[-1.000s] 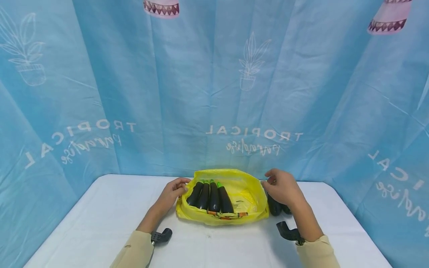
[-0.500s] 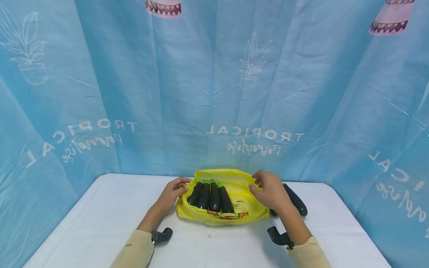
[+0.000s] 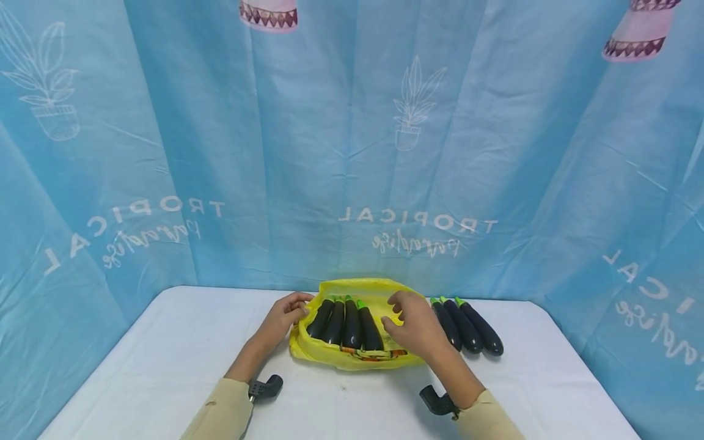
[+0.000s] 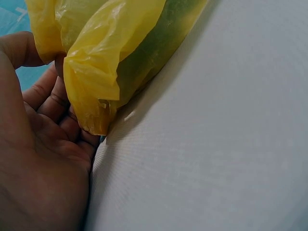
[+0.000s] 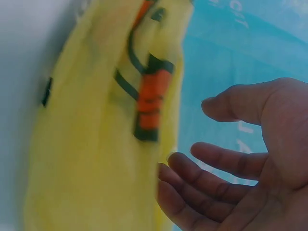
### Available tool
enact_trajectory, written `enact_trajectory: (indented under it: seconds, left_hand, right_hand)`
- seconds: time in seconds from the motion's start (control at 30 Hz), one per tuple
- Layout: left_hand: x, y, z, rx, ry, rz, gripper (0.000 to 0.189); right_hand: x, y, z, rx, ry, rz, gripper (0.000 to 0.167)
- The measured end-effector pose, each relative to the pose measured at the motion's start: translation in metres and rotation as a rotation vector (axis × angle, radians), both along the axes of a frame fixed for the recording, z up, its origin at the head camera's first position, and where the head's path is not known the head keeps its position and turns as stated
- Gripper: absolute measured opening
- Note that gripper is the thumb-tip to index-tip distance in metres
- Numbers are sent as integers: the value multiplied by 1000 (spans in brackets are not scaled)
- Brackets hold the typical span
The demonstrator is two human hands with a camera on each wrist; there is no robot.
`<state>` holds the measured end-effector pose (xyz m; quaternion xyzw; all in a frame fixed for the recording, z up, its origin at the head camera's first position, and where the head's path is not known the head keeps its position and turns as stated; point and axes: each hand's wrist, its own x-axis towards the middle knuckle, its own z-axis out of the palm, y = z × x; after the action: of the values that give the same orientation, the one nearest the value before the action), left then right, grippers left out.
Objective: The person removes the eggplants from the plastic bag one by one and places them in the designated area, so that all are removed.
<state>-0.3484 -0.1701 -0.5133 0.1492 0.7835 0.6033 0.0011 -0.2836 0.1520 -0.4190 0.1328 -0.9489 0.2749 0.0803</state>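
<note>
A yellow plastic bag (image 3: 385, 362) lies on the table with its mouth spread wide. Several dark eggplants (image 3: 352, 327) with green stems lie side by side in its left half. My left hand (image 3: 280, 319) pinches the bag's left edge; in the left wrist view, thumb and finger meet at the crumpled yellow film (image 4: 94, 72). Over the right half of the bag hovers my right hand (image 3: 416, 325), fingers loosely bent and apart, holding nothing. The right wrist view has these fingers beside the bag's side (image 5: 91, 144), which bears an orange and black print.
To the right of the bag, 3 more eggplants (image 3: 466, 327) lie in a row on the white tabletop (image 3: 341, 409). A blue printed curtain (image 3: 308, 153) hangs behind the table and along both sides.
My right hand has moved left, from the bag's right edge to over its opening, uncovering the eggplants on the right. My left hand has stayed at the bag's left edge.
</note>
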Motion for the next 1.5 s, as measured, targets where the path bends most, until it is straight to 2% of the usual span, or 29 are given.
enact_trajectory:
  seconds: [0.17, 0.53, 1.17, 1.5]
  left_hand:
    - [-1, -1, -2, -4, -3, 1, 32]
    - [-2, -1, -2, -7, -1, 11, 32]
    - [-1, -1, -2, 25, -14, -13, 32]
    - [-2, -2, -2, 22, 6, -25, 32]
  right_hand:
    - [0, -6, -10, 41, 21, 46, 35]
    - [4, -16, -21, 56, -34, 118, 41]
    - [3, -22, -30, 62, -135, 102, 42]
    - [2, -24, -33, 48, -188, 68, 53]
